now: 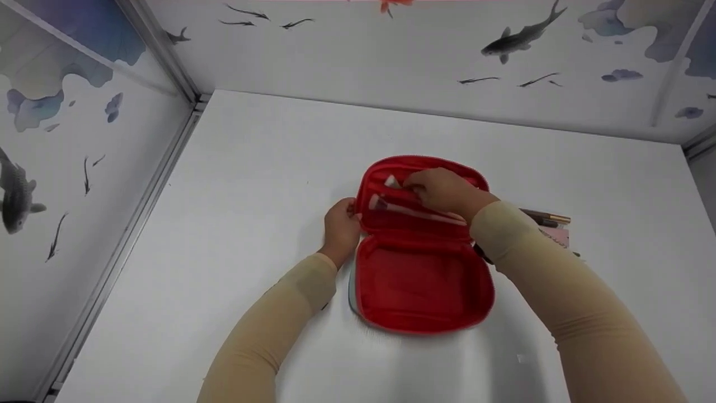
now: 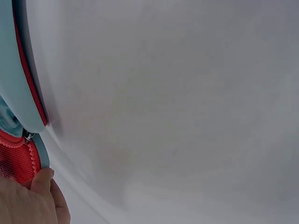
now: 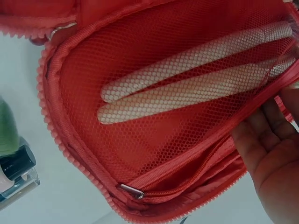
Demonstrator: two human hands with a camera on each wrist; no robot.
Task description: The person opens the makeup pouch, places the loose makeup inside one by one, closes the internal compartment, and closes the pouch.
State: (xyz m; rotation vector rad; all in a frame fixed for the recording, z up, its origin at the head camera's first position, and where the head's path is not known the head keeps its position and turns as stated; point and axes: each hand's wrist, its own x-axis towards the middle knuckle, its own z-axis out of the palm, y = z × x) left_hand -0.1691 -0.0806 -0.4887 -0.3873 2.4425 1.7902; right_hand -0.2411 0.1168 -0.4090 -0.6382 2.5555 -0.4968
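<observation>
An open red zip case (image 1: 425, 280) with a light blue outside (image 2: 18, 79) lies on the white table. My left hand (image 1: 341, 228) pinches the left edge of its raised lid; the left wrist view shows thumb and fingers (image 2: 42, 191) at that rim. My right hand (image 1: 444, 193) is over the lid's inside, pinching a makeup brush (image 1: 392, 182) near its pale head. Below it, a second makeup brush (image 1: 377, 203) lies in the lid. Close up, two pale handles (image 3: 187, 93) show behind the red mesh pocket (image 3: 154, 140), my right fingers (image 3: 261, 135) at its edge.
Right of the case lie brown and gold cosmetic sticks (image 1: 551, 216) and a pink flat item (image 1: 559, 235), partly behind the right forearm. A black-capped container (image 3: 18, 163) and a green object (image 3: 7, 126) show beside the case. Panels printed with fish (image 1: 514, 42) border the table.
</observation>
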